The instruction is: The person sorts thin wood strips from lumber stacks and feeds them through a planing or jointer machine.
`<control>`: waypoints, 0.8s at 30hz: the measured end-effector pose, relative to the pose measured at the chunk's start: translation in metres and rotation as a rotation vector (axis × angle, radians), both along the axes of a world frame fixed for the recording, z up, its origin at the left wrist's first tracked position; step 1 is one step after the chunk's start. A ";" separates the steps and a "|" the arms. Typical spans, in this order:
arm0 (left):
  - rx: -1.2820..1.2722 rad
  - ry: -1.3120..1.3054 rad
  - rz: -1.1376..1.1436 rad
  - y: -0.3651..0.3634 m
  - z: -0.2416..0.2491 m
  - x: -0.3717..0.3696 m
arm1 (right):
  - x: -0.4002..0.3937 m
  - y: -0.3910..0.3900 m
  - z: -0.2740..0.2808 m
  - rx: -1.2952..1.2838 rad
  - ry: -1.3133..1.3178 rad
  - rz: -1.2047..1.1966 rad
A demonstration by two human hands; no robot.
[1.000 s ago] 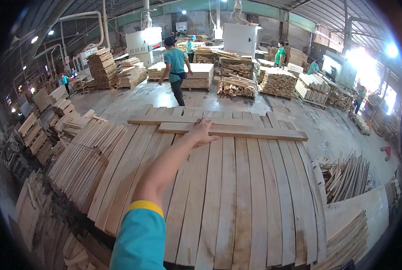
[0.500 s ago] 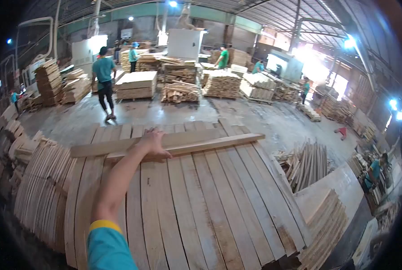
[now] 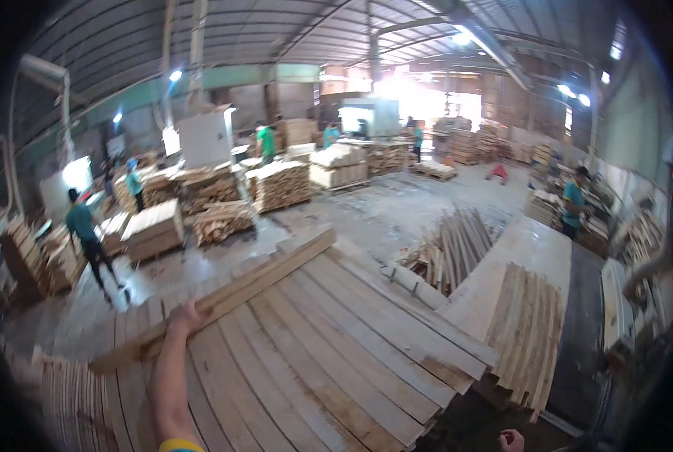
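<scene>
My left hand (image 3: 188, 316) is closed over the long wooden boards (image 3: 265, 277) that lie crosswise near the far end of the plank stack. These boards slant from lower left to upper right. Beneath them, a layer of planks (image 3: 306, 354) lies side by side, with narrow dark gaps between some of them. At the bottom edge, right of the stack, part of my right hand (image 3: 511, 441) shows with curled fingers. Whether it holds anything is hidden.
Right of the stack, long strips (image 3: 529, 331) lie on a pale panel (image 3: 551, 245). Loose sticks (image 3: 457, 248) stand beyond the stack's right side. A person (image 3: 89, 237) is at the far left, another (image 3: 574, 200) at the right. Wood piles (image 3: 280, 188) stand farther back.
The view has turned right. The crosswise boards now slant more steeply, and my left hand has closed over them. My right hand has come into view at the bottom edge.
</scene>
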State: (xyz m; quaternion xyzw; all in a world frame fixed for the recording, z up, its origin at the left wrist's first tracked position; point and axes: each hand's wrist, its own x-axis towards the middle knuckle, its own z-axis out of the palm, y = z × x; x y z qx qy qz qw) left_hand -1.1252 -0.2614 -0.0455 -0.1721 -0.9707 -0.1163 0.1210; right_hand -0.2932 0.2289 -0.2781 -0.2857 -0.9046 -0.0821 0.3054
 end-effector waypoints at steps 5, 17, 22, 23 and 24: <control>-0.148 -0.039 -0.004 0.013 -0.004 0.018 | -0.002 -0.006 0.028 -0.917 0.235 -0.139; 0.203 -0.534 0.049 0.157 0.040 0.298 | 0.066 0.019 -0.054 -1.324 0.193 -0.194; 0.372 -0.767 -0.035 0.266 0.076 0.445 | 0.126 0.054 -0.059 -1.509 -0.081 -0.038; 0.275 -0.729 -0.082 0.278 0.062 0.448 | 0.144 0.064 -0.074 -1.507 -0.095 -0.022; 0.257 -0.738 -0.082 0.299 0.064 0.472 | 0.160 0.076 -0.090 -1.524 -0.095 -0.033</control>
